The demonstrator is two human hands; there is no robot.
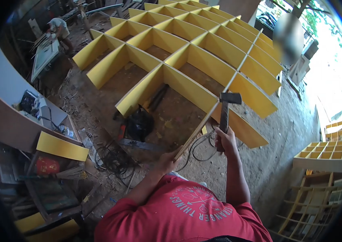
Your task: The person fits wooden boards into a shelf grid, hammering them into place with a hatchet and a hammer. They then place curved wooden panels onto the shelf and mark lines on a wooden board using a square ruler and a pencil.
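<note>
A large lattice of yellow panels [191, 60] stands on the ground in front of me, its panels crossing to form open cells. One long panel edge [197, 131] runs from close to my body up through the lattice, and my left hand [167, 162] is closed around its near end. In my right hand [226, 141] is a hammer [230, 98], gripped by its dark handle with the head up. The hammer head appears beside the long edge, near a crossing of panels; whether it touches is not clear.
A black plastic bag [139, 123] and a saw-like metal strip [143, 145] lie below the lattice. Coiled black cable [116, 163] sits on the left. A curved bench [18, 117] holds small items. Smaller lattices [328, 151] are at right. Another person [59, 32] bends far left.
</note>
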